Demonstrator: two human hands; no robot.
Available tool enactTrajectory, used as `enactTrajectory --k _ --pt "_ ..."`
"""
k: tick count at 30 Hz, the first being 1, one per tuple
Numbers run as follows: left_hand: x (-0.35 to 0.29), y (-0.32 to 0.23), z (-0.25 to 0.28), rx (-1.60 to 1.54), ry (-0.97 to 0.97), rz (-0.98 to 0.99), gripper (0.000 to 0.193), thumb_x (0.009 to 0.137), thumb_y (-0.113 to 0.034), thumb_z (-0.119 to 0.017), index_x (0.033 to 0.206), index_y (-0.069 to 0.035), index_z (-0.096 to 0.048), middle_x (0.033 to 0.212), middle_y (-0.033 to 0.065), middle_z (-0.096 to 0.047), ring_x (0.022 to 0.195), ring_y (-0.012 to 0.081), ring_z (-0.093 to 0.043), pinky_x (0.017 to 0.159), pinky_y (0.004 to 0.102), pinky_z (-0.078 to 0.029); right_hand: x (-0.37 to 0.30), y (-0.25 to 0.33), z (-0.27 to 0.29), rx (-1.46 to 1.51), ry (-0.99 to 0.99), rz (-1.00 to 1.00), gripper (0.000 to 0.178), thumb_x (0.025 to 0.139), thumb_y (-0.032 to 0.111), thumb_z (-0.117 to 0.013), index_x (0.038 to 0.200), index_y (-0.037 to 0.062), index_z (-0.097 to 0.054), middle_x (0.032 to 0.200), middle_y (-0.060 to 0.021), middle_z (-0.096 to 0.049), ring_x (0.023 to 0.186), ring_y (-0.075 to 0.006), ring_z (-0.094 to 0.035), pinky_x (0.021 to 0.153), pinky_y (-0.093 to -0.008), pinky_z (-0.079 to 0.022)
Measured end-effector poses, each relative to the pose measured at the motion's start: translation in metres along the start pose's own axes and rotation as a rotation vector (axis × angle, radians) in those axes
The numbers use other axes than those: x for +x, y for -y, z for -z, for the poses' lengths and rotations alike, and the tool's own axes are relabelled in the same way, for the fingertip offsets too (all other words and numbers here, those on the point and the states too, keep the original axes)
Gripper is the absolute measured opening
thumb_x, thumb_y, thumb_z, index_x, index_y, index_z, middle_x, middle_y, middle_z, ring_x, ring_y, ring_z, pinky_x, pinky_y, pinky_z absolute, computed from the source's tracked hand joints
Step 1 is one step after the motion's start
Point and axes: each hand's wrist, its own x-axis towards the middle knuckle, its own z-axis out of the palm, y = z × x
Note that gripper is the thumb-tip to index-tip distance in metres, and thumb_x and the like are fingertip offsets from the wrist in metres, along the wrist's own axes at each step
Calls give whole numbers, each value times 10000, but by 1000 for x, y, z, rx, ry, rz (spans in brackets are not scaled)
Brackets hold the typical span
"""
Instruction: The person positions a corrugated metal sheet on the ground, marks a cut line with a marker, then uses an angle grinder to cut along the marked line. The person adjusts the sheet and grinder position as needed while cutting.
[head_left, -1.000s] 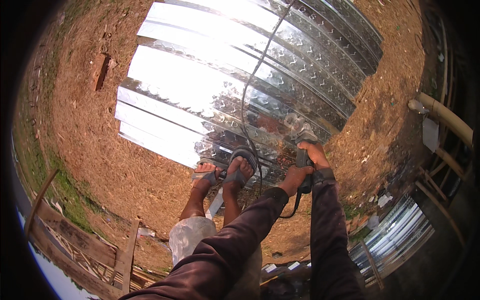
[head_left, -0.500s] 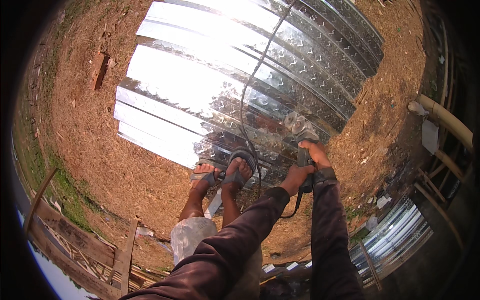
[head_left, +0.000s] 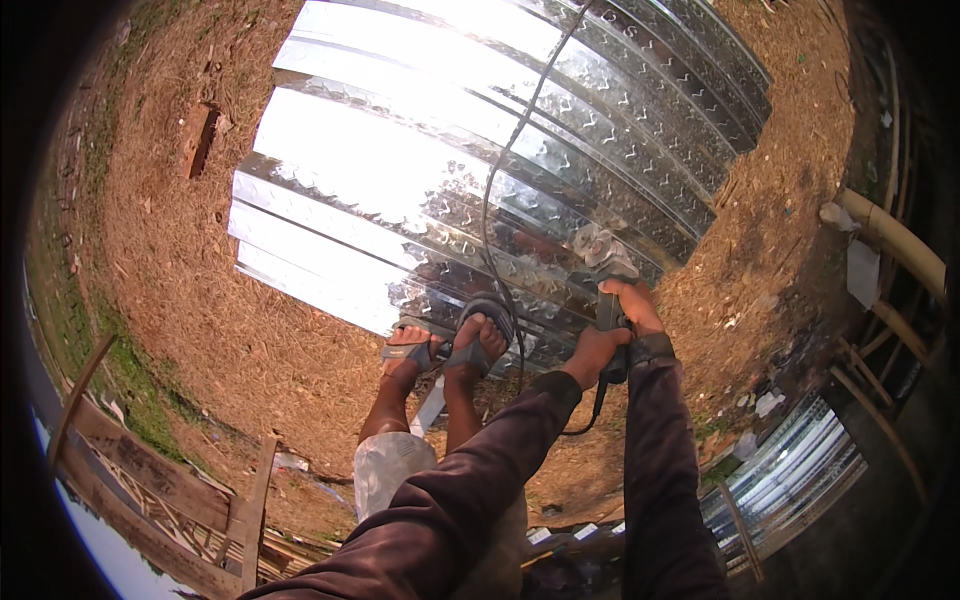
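Both my hands hold an angle grinder [head_left: 609, 312] with a dark body and a pale metallic head. My left hand [head_left: 597, 354] is closed round its rear end, where a black cord hangs down. Further forward, my right hand [head_left: 636, 306] grips the body close behind the head. The grinder's head is over the near right part of a shiny ribbed metal sheet [head_left: 590, 135]. Whether the disc touches the sheet cannot be made out. My sandalled feet [head_left: 475, 340] are at the sheet's near edge, left of the grinder.
A dark cable [head_left: 487, 215] runs across the metal sheet and down past my feet. Dry straw-covered ground [head_left: 150, 240] surrounds it, with a reddish-brown block [head_left: 201, 141] at left. Bamboo poles [head_left: 890, 240] stand at right; more ribbed sheets [head_left: 790, 470] lie at lower right, a wooden frame [head_left: 150, 465] at lower left.
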Motion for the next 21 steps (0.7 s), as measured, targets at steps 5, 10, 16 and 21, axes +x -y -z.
enactTrajectory --k 5,10,16,21 --pt "0 1 1 -16 -6 -4 303 750 -165 -703 939 64 -640 850 98 -652 690 191 -644 587 339 -495 -4 4 -1 -5 20 27 286 723 165 -713 921 -37 -670 823 -77 -669 683 -194 -622 611 -360 -479" --pt "3 0 0 33 -1 2 277 776 -172 -686 963 27 -640 813 69 -637 666 175 -635 572 317 -498 -5 5 -1 35 57 70 255 737 148 -697 914 -32 -660 823 -64 -660 692 -179 -620 608 -348 -479" --pt "0 10 3 25 -22 -15 297 778 -183 -688 984 23 -628 814 68 -636 663 177 -635 577 319 -504 -10 -3 -2 43 58 36 252 740 142 -693 915 -37 -657 832 -76 -662 688 -182 -621 590 -351 -484" --pt "-6 18 11 30 -24 40 331 784 -187 -683 1034 17 -612 841 73 -642 682 178 -643 583 326 -515 -7 -12 -8 -46 -23 -53 326 700 182 -730 920 -47 -661 820 -103 -664 670 -200 -627 569 -362 -490"
